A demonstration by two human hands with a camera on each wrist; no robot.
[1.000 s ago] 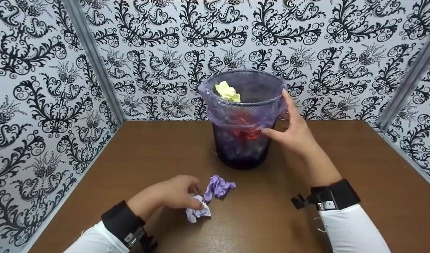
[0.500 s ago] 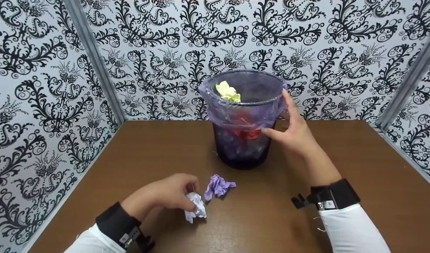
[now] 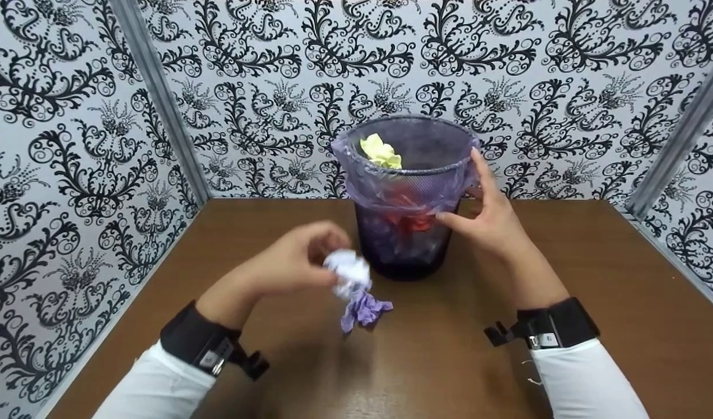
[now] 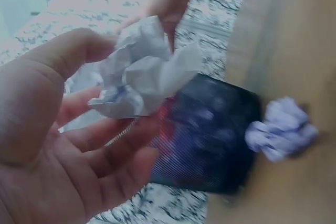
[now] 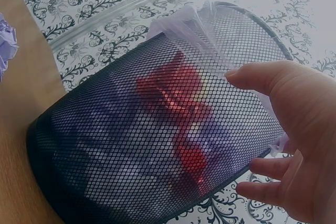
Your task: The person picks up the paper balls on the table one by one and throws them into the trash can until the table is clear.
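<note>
My left hand [image 3: 298, 259] pinches a crumpled white paper ball [image 3: 349, 270] and holds it in the air, left of a black mesh bin [image 3: 404, 233]. In the left wrist view the white paper ball [image 4: 139, 72] sits between thumb and fingers. A crumpled purple paper ball [image 3: 365, 309] lies on the table below it. My right hand [image 3: 487, 212] rests on the bin's right side, fingers spread and fairly straight, thumb on the mesh. The bin has a purple liner [image 3: 403, 180] and holds yellow paper [image 3: 380, 152] and red paper [image 5: 181, 114].
The brown table [image 3: 595, 279] is boxed in by patterned walls [image 3: 71, 145] on the left, back and right. Both wrists wear black camera bands over white sleeves.
My left hand has lifted the white paper ball off the table and carried it up and to the right, toward the bin. The right hand and the purple ball have stayed put.
</note>
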